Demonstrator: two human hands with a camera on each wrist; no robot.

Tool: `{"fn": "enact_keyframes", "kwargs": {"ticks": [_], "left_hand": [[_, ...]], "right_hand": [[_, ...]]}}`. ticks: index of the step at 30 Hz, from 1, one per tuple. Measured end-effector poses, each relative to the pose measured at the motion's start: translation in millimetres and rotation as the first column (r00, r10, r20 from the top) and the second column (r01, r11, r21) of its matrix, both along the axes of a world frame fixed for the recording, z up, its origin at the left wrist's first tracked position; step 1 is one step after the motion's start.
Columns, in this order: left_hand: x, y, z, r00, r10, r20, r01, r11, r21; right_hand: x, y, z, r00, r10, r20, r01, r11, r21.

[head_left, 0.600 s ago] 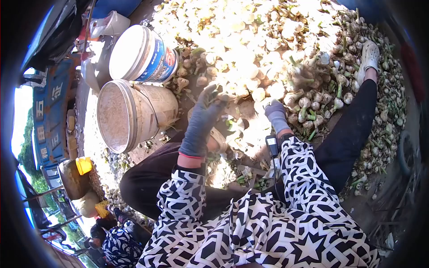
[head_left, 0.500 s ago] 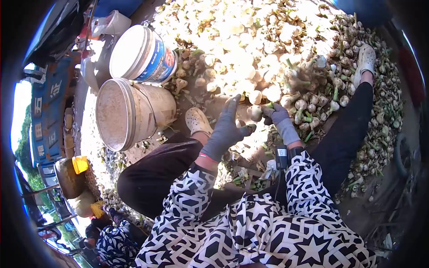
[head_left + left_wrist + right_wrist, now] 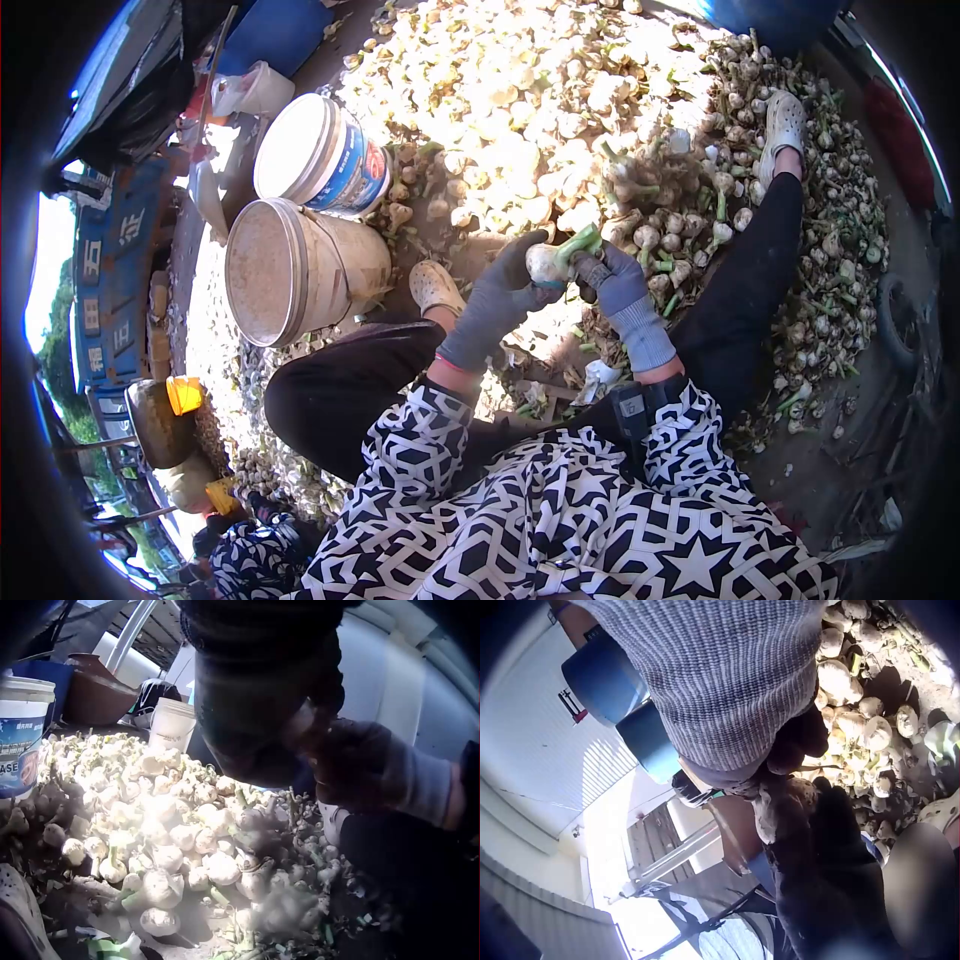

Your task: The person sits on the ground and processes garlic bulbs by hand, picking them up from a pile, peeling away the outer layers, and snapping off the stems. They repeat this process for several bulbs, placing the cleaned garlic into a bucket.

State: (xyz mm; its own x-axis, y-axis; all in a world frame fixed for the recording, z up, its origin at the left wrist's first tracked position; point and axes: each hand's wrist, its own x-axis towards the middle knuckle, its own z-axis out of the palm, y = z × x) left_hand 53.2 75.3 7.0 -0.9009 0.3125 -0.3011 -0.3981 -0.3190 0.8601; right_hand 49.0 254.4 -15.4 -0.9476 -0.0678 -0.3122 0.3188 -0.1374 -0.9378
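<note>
A pale garlic bulb (image 3: 545,262) with a thick green stem (image 3: 580,240) is between my two gloved hands in the head view. My left hand (image 3: 490,312) grips the bulb from the left, thumb below it. From the right, my right hand (image 3: 622,292) holds it at the stem with curled fingers. Dark shadow covers both gloves in the left wrist view, where the right hand (image 3: 367,761) meets the left one. A ribbed glove cuff (image 3: 720,697) fills the upper right wrist view and hides part of the grasp.
A wide heap of garlic (image 3: 510,120) spreads in front of me. At the left stand a dirty white bucket (image 3: 345,265) and a blue-labelled bucket (image 3: 350,165). My clog-shod feet (image 3: 435,288) flank the work spot. Another person (image 3: 255,560) sits at the lower left.
My left hand came down from near the heap, first blurred, then with spread fingers, and now grips the bulb. The right hand brought the bulb up by its stem toward the left hand.
</note>
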Motion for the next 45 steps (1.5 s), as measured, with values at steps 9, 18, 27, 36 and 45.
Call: {"fn": "enact_keyframes", "kwargs": {"ticks": [9, 18, 27, 36, 45], "left_hand": [[9, -24, 4, 0.708, -0.436, -0.555, -0.138, 0.686, -0.714], [21, -25, 32, 0.596, -0.651, -0.47, -0.223, 0.428, -0.876], [6, -46, 28, 0.932, 0.297, 0.21, -0.363, 0.723, 0.588], [-14, -122, 13, 0.653, 0.62, 0.434, -0.731, 0.365, 0.577], [-14, -143, 28, 0.572, 0.754, 0.324, -0.82, 0.517, 0.245]], "right_hand": [[19, -1, -18, 0.868, 0.454, 0.204, -0.106, 0.569, -0.816], [26, 9, -20, 0.835, 0.537, 0.119, 0.019, 0.188, -0.982], [94, 58, 56, 0.841, 0.532, 0.1, -0.253, 0.551, -0.795], [60, -13, -5, 0.227, 0.687, 0.69, -0.688, -0.388, 0.613], [-69, -88, -190, 0.414, 0.522, 0.745, -0.745, -0.276, 0.608]]}}
